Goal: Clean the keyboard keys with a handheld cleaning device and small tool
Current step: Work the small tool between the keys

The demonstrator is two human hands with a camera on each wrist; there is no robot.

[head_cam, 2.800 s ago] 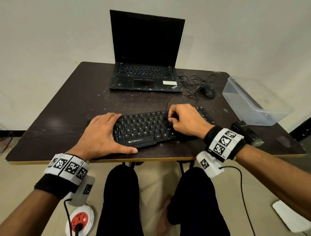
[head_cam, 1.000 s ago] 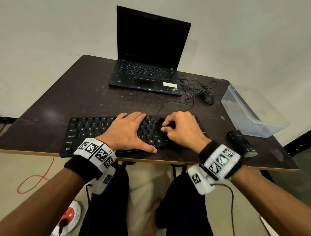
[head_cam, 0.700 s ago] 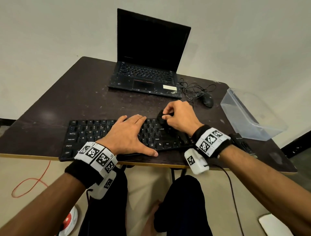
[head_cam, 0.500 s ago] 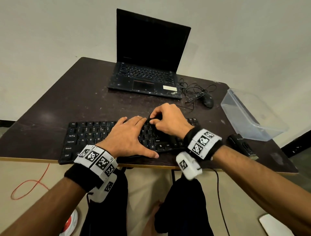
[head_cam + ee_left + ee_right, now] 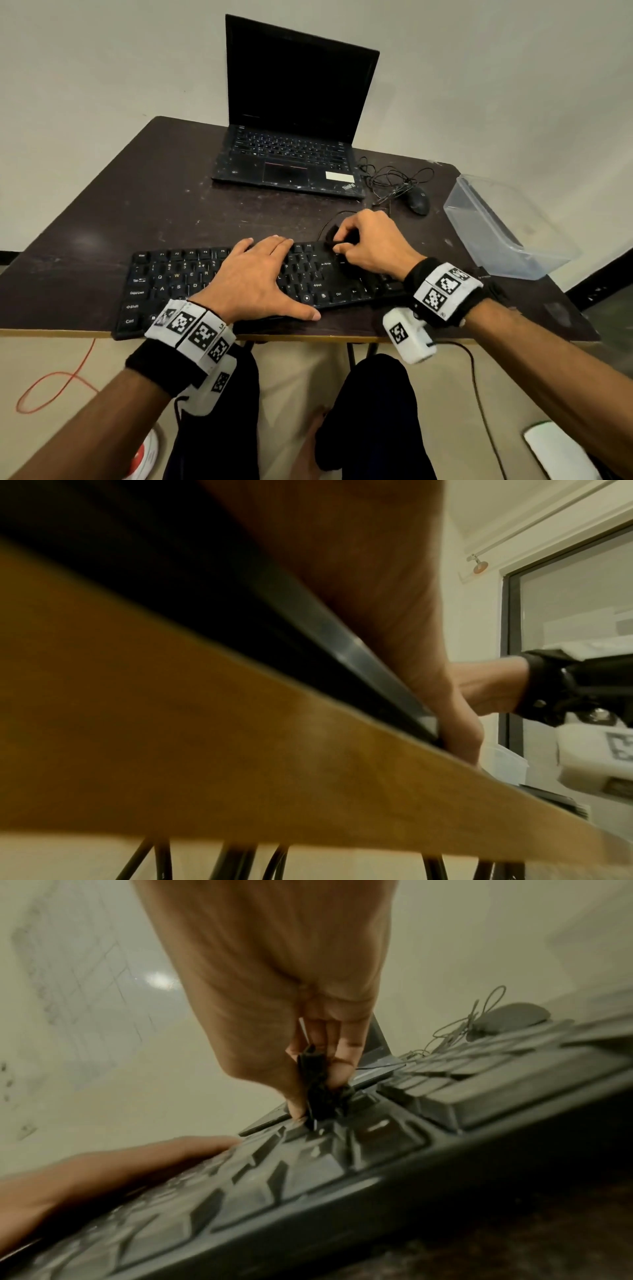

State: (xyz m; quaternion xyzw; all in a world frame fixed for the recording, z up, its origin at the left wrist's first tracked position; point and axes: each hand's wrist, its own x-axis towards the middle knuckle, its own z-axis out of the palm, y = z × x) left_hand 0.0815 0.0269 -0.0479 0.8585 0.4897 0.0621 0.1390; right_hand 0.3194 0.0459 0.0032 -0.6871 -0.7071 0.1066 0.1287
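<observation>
Keyboard [image 5: 219,284] keys at the far row are touched by a small black tool [image 5: 316,1088] pinched in the right hand [image 5: 371,245], now moved farther back. The left hand [image 5: 250,281] stays pressed flat on the keyboard, at the table [image 5: 137,192] front edge.

A dark, scuffed counter [image 5: 144,192] with a yellow front edge stands against a plain cream wall [image 5: 102,68]. The floor [image 5: 51,359] beneath is beige. From the left wrist, a dark-framed window [image 5: 565,593] shows at right.
</observation>
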